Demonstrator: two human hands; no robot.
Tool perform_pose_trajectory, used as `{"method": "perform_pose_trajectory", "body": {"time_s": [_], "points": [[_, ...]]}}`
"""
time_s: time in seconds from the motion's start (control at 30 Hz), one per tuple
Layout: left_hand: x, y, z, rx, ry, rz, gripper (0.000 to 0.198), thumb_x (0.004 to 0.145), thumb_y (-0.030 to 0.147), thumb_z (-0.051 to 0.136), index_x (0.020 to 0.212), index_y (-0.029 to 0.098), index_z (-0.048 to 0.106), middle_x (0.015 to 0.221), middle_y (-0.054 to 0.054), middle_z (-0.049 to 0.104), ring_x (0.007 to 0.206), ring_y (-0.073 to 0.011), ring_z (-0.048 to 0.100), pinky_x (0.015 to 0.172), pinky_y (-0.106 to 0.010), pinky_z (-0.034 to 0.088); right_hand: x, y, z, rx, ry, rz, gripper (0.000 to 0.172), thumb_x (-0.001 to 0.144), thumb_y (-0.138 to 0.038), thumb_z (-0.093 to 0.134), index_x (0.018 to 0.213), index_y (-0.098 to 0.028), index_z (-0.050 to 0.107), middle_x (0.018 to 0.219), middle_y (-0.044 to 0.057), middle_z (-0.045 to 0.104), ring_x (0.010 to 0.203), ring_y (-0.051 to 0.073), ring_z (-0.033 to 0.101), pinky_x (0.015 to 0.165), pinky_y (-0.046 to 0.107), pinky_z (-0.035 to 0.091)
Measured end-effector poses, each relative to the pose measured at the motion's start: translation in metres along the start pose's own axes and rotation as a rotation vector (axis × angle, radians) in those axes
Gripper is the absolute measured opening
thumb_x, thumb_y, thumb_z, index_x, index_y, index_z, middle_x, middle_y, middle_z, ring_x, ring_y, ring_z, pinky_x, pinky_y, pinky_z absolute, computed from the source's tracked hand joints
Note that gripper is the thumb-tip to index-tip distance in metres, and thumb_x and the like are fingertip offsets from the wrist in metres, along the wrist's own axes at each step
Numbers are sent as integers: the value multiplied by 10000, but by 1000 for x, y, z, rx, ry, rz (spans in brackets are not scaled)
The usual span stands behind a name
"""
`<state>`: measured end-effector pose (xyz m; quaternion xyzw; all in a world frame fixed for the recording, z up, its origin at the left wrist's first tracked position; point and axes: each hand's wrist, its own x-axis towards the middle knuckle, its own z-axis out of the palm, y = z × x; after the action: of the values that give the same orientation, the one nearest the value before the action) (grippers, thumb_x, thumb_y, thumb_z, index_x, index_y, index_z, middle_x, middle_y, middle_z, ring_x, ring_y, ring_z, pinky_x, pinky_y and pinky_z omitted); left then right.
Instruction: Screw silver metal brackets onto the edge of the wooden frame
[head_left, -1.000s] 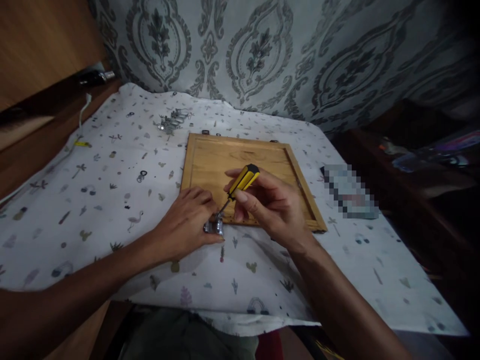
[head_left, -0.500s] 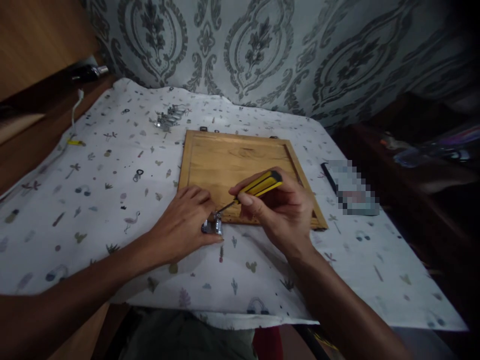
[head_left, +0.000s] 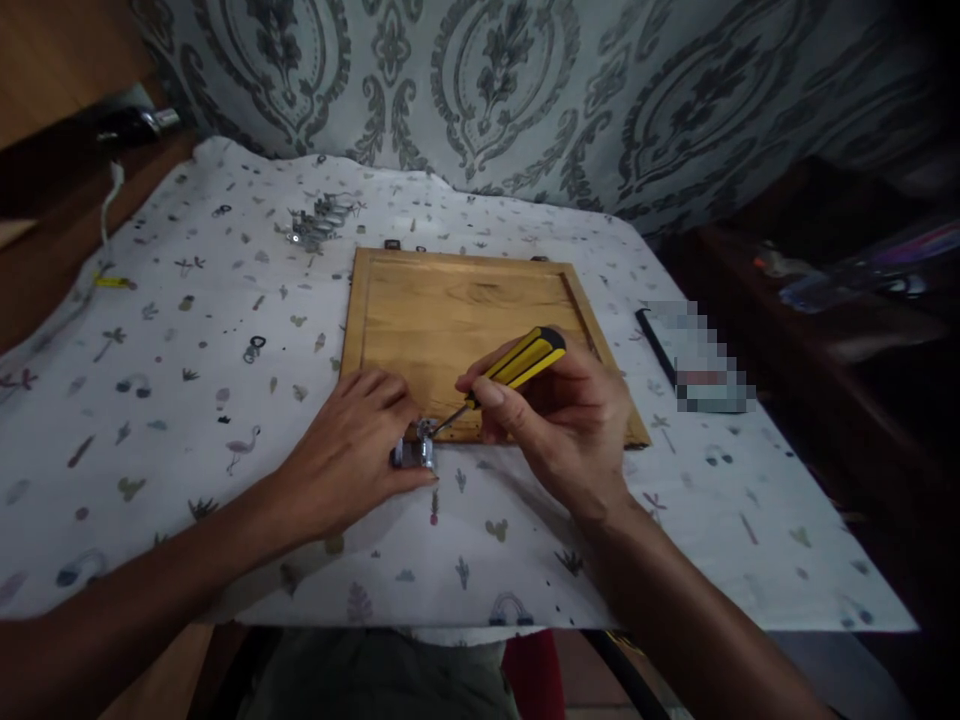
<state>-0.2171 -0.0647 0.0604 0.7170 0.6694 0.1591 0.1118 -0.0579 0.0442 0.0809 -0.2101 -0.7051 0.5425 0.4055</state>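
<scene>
A framed wooden panel (head_left: 465, 310) lies flat on a table with a patterned white cloth. At its near left edge is a small metal hinge (head_left: 424, 446). My left hand (head_left: 360, 440) is closed around the hinge, fingers on the panel's corner and thumb at the hinge's near side. In my right hand (head_left: 562, 420) is a yellow and black screwdriver (head_left: 525, 358), gripped by the handle. Its tip points down and left and meets the hinge. Whether a screw sits under the tip cannot be made out.
Several metal hinges (head_left: 319, 220) lie in a pile at the back left of the cloth (head_left: 172, 440). A small metal piece (head_left: 254, 348) is left of the panel. To the right lies a phone (head_left: 697, 365), partly pixelated. A patterned curtain (head_left: 510, 90) hangs behind.
The whole view has shifted, so the table and panel appear slightly further left and higher. Both hands keep their holds, and the screwdriver stays at the hinge, its handle angled slightly more upright.
</scene>
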Motion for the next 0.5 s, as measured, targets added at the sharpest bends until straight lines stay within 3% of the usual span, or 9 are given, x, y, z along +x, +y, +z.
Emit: {"method": "perform_pose_trajectory", "body": {"time_s": [0.27, 0.5], "points": [[2, 2, -2, -3, -12, -11, 340, 765, 385, 865, 886, 155, 645, 983, -59, 615, 1027, -294, 558, 913, -454, 481, 0, 3, -1, 57, -24, 44, 320, 795, -476, 829, 787, -212, 647, 676, -43, 610, 460, 76, 541, 396, 219, 483], [4, 4, -4, -8, -72, -52, 367, 774, 409, 857, 954, 136, 692, 1035, -88, 636, 1076, -314, 562, 967, -488, 469, -2, 2, 1, 89, -60, -15, 258, 806, -410, 835, 809, -220, 661, 751, -45, 636, 478, 66, 579, 418, 207, 515]]}}
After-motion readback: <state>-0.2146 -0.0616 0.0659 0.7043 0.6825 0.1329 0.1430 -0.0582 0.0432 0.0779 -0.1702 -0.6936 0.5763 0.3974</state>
